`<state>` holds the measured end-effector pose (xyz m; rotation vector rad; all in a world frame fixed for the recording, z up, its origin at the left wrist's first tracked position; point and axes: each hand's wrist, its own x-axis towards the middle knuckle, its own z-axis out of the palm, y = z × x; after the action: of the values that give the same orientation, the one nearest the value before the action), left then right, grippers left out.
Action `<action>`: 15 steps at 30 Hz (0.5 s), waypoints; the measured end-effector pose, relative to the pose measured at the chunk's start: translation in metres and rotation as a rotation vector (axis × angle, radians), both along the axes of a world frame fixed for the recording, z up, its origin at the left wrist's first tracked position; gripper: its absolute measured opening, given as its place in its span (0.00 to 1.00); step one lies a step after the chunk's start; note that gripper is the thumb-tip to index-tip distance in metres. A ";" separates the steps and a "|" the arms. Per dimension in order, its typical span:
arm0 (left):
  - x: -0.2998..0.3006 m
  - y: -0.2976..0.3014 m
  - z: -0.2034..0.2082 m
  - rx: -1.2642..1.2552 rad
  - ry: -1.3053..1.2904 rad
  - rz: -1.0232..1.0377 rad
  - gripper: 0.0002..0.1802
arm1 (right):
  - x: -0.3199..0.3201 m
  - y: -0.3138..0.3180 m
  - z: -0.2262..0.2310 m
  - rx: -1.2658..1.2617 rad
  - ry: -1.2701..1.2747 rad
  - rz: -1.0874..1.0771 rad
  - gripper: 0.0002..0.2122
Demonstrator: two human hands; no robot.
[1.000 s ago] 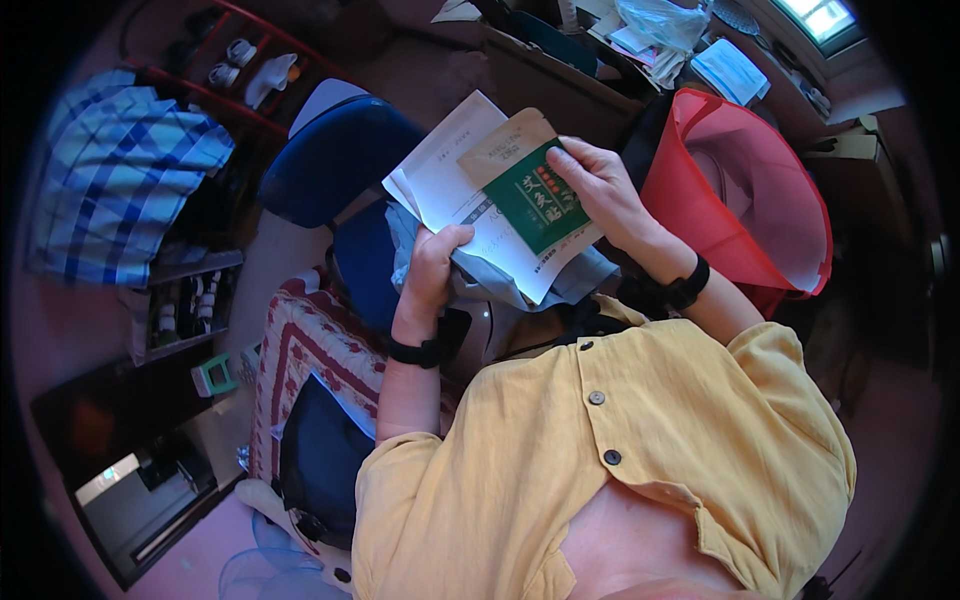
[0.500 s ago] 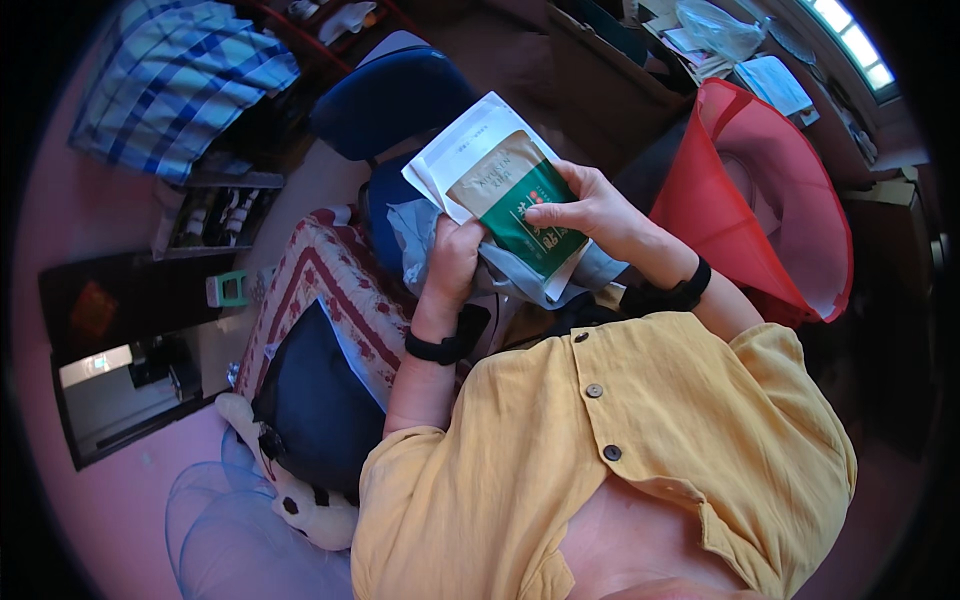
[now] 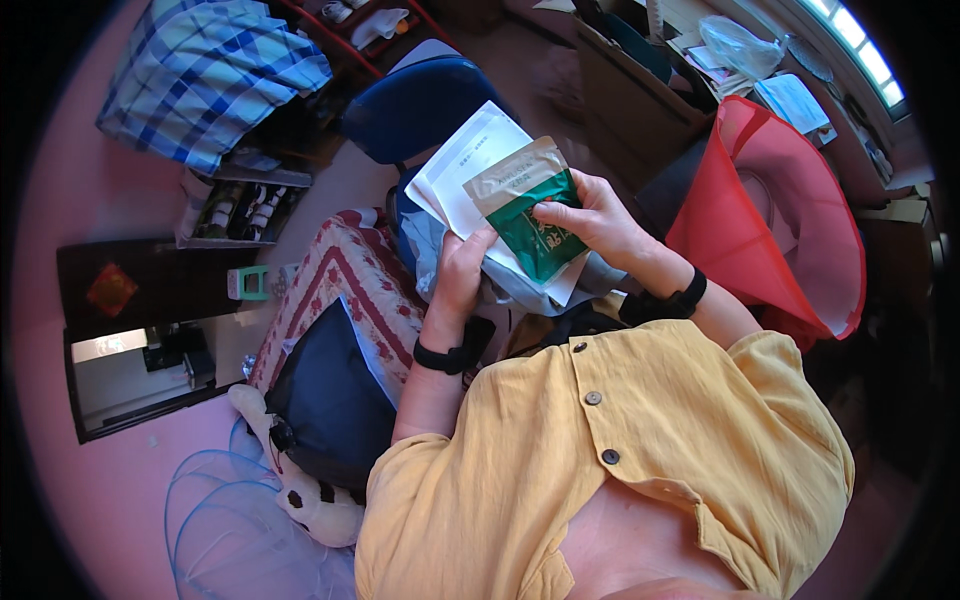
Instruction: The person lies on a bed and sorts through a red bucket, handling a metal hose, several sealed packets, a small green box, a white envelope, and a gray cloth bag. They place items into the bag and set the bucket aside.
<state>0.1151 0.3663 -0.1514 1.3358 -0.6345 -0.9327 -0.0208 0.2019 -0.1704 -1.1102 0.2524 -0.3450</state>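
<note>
A blue chair [image 3: 425,110] stood behind papers [image 3: 468,170] with a packet [image 3: 530,215] on top.
From the packet, the left hand [image 3: 462,270], at eight o'clock, pinched the papers' edge. The right hand [image 3: 607,228], at three o'clock, pinched the packet, thumb [image 3: 562,215] on its front; most fingers were hidden. A light, flat thumb seemed best, so the packet would not bend or slip.

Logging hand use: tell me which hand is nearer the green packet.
Right: the right hand grips the packet; the left hand is left of it, holding white papers.
</note>
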 end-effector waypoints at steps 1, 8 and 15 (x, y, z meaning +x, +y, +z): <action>0.004 0.004 0.000 -0.001 0.008 0.008 0.25 | 0.003 0.001 0.001 -0.008 0.004 -0.004 0.15; 0.012 0.016 0.000 0.011 -0.027 0.060 0.25 | 0.017 0.007 -0.003 0.045 -0.018 -0.003 0.15; 0.014 0.016 0.009 0.011 -0.066 0.087 0.18 | 0.030 0.018 0.005 -0.013 -0.026 0.062 0.20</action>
<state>0.1293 0.3820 -0.1428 1.3973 -0.6174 -0.8260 0.0097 0.2195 -0.1656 -1.1233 0.1931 -0.3059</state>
